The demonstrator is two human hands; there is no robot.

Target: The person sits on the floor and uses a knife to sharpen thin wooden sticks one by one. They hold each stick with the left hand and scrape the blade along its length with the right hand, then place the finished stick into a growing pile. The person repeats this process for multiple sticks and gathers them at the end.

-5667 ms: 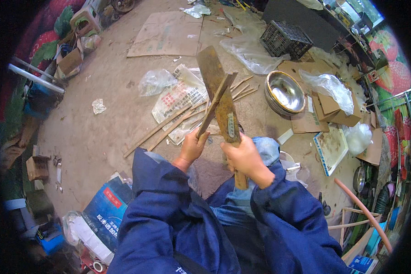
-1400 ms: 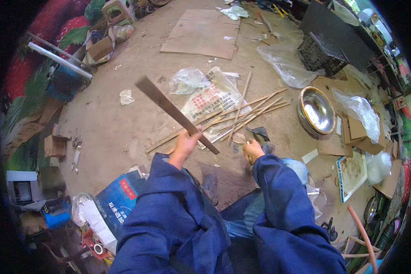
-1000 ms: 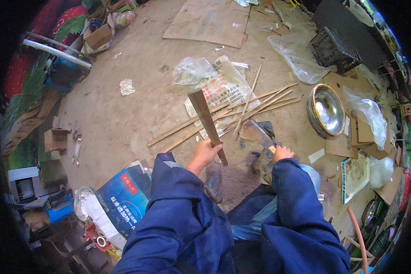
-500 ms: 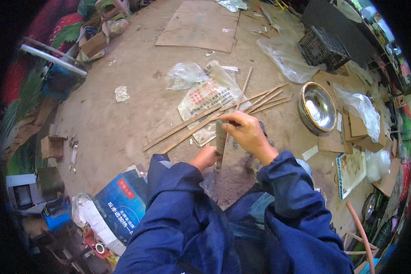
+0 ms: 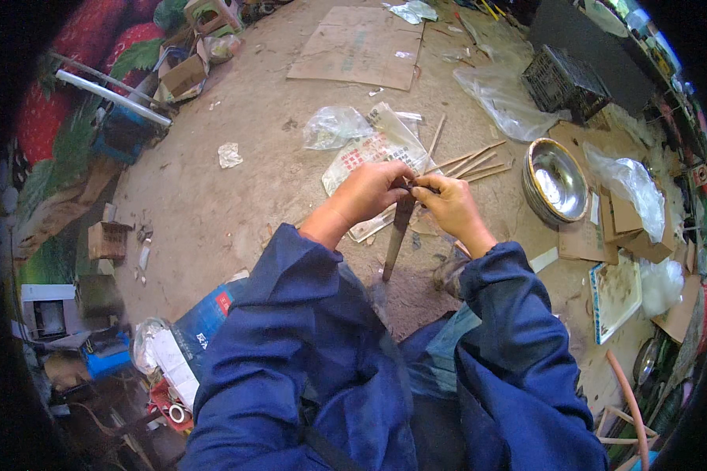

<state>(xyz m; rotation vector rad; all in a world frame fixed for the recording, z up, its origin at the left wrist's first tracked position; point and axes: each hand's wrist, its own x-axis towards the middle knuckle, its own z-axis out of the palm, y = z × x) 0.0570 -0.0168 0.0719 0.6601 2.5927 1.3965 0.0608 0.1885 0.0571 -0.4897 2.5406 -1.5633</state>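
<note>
A dark, flat, tapered strip like a blade (image 5: 399, 239) hangs upright in front of me, its narrow end pointing down towards the floor. At its wide upper end, my left hand (image 5: 367, 193) pinches it between thumb and fingers. From the other side my right hand (image 5: 451, 210) is closed at the same end, its fingertips meeting those of the left. The small spot between the fingertips is too hidden to make out. Just beyond the hands, several thin wooden sticks (image 5: 479, 162) lie across a white printed plastic sack (image 5: 386, 140) on the floor.
To the right stand stacked metal basins (image 5: 556, 184), a black plastic crate (image 5: 564, 82) and a white tray (image 5: 617, 294). A flat cardboard sheet (image 5: 361, 47) lies at the far side. On the left are a blue printed box (image 5: 204, 314) and a small cardboard box (image 5: 108, 239).
My left hand has risen from the strip's lower part to its top, beside my right hand. The view has shifted slightly, and the strip's lower end shows now.
</note>
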